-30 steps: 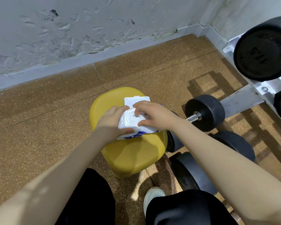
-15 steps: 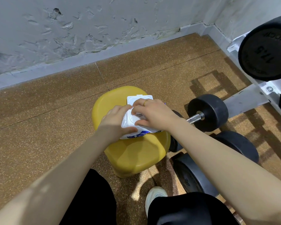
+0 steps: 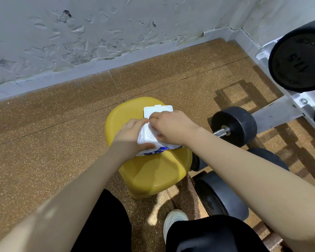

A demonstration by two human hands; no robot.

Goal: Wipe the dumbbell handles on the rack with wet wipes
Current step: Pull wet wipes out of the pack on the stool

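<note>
One white soft pack of wet wipes [image 3: 154, 149] with blue print lies flat on the single yellow plastic stool [image 3: 153, 177], its hinged white lid [image 3: 157, 110] flipped open toward the wall. My left hand [image 3: 130, 139] curls around the pack's left side, thumb along its near edge. My right hand [image 3: 171, 127] pinches at the opening on top; whether a wipe is between the fingertips I cannot tell. Right of the stool, three black dumbbells lie on the speckled brown floor [image 3: 44, 142]: the farthest floor dumbbell [image 3: 234, 126] shows a chrome handle [image 3: 221, 132] pointing toward the stool. One black 17.5 dumbbell [image 3: 296, 57] rests on the grey metal rack [image 3: 278, 113].
</note>
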